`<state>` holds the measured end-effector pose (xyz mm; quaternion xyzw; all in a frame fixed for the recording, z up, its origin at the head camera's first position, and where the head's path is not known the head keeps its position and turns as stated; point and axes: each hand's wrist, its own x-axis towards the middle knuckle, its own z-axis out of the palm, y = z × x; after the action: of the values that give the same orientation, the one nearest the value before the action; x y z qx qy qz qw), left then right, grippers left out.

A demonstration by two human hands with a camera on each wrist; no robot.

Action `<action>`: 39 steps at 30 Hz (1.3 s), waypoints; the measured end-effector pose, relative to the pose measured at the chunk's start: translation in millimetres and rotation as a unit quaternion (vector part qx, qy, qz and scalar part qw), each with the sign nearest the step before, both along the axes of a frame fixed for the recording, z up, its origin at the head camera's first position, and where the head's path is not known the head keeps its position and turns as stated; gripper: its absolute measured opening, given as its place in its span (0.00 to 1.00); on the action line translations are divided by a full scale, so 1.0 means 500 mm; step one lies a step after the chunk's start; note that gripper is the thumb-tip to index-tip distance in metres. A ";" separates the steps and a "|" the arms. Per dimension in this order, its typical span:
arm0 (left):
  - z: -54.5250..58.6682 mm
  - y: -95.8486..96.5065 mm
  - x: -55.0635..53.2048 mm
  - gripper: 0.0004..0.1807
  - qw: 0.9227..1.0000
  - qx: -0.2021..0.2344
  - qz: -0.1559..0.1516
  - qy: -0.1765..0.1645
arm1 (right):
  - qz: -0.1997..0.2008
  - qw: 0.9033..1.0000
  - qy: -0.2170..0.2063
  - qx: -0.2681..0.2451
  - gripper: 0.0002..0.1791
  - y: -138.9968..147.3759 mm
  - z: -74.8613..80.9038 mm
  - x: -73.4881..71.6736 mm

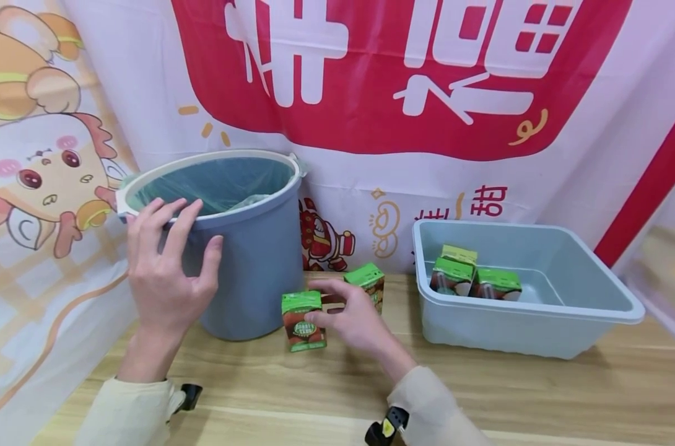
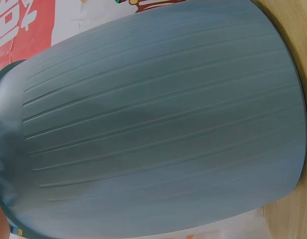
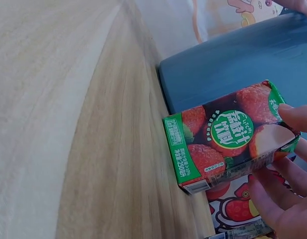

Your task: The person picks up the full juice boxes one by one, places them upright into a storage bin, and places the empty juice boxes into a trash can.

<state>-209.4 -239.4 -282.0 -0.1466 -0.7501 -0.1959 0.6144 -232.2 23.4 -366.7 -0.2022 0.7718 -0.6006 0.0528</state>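
Right hand (image 1: pixel 353 314) pinches upper side of boxy, glossy drink carton (image 1: pixel 301 322) on wood-grain bench (image 1: pixel 293 396), near bin (image 1: pixel 254 266). Second carton (image 1: pixel 366 274) just behind that hand. Left hand (image 1: pixel 167 269), fingers spread, at bin rim. Bin: one, round, plastic, ribbed wall, thin crinkled film liner (image 1: pixel 220 179). One rectangular smooth plastic tub (image 1: pixel 510 328) holds three more cartons (image 1: pixel 451 277); five cartons visible.
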 end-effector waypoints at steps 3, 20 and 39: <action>-0.001 0.000 0.001 0.29 1.000 -0.002 0.002 -0.001 | -0.003 1.000 0.001 0.011 0.28 -0.002 0.000 0.004; -0.002 0.000 0.002 0.29 1.000 -0.009 0.005 -0.007 | -0.020 0.997 0.025 0.070 0.24 0.002 0.010 0.014; 0.000 -0.002 0.004 0.29 1.000 -0.015 0.013 -0.011 | -0.036 0.995 0.053 0.075 0.23 0.017 0.044 0.014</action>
<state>-207.5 -240.6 -282.1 -0.1438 -0.7614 -0.1787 0.6064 -225.1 31.7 -344.9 -0.2011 0.8229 -0.5313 0.0055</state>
